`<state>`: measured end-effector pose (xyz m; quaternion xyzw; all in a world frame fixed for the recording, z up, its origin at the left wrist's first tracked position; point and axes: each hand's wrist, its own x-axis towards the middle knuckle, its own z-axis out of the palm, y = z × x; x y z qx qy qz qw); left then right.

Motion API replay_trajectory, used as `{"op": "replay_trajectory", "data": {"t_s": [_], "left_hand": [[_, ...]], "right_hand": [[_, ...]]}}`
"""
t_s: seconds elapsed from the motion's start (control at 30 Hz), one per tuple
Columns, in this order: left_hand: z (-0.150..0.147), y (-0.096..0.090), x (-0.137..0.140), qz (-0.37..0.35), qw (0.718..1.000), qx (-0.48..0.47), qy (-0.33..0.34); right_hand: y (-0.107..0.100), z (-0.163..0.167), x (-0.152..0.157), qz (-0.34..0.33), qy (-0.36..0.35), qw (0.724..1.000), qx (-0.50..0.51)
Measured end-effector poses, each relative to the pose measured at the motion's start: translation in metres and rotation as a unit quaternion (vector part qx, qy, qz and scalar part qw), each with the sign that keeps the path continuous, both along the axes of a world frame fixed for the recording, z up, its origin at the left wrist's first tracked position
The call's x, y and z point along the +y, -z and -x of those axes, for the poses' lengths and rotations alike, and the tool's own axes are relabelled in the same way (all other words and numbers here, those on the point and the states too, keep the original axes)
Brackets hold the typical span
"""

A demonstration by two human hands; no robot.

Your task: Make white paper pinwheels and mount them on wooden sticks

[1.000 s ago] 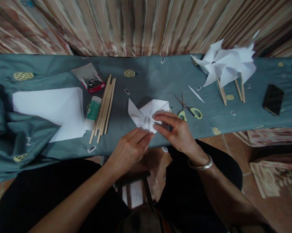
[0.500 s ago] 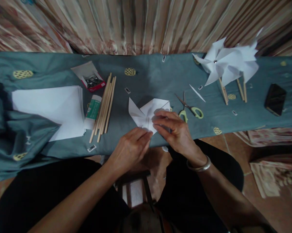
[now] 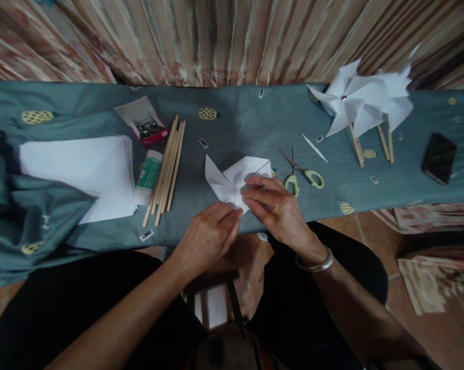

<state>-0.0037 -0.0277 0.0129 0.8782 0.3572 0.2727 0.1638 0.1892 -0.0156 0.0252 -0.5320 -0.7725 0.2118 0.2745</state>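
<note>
A white paper pinwheel [image 3: 248, 167], partly folded, lies at the front edge of the cloth-covered table. One pointed blade sticks up at its left side. My left hand [image 3: 212, 228] pinches the paper's near corner. With thumb and fingers closed on the paper near its middle, my right hand [image 3: 276, 205] hides much of the right half. Just right of that hand lie scissors [image 3: 301, 171] with light green handles, blades apart. Several wooden sticks [image 3: 166, 172] rest to the left of the paper.
At left are a stack of white paper [image 3: 81, 169], a green-and-white glue stick [image 3: 149, 172] and an open box of metal pins [image 3: 147, 126]. At right, finished pinwheels [image 3: 365, 100] on sticks lie near a dark phone [image 3: 440, 158]. A thin paper strip [image 3: 314, 148] lies beyond the scissors.
Almost nothing differs. Both hands keep their hold on the paper, and the whole view has shifted very slightly.
</note>
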Motion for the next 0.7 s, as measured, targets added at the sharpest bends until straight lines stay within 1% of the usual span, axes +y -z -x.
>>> {"op": "replay_trajectory", "data": {"t_s": [0.13,0.43,0.7], "left_hand": [[0.0003,0.0014,0.0000,-0.002,1.000,-0.006,-0.001],[0.0008,0.0008,0.0009,0.026,1.000,0.003,-0.007],[0.0008,-0.0003,0.0026,0.033,0.999,-0.006,-0.010]], "right_hand": [[0.0006,0.0009,-0.0003,-0.006,-0.001,1.000,-0.006],[0.0038,0.0014,-0.0002,-0.032,-0.010,0.999,-0.026],[0.0019,0.0042,-0.0004,-0.029,-0.005,0.999,-0.031]]}}
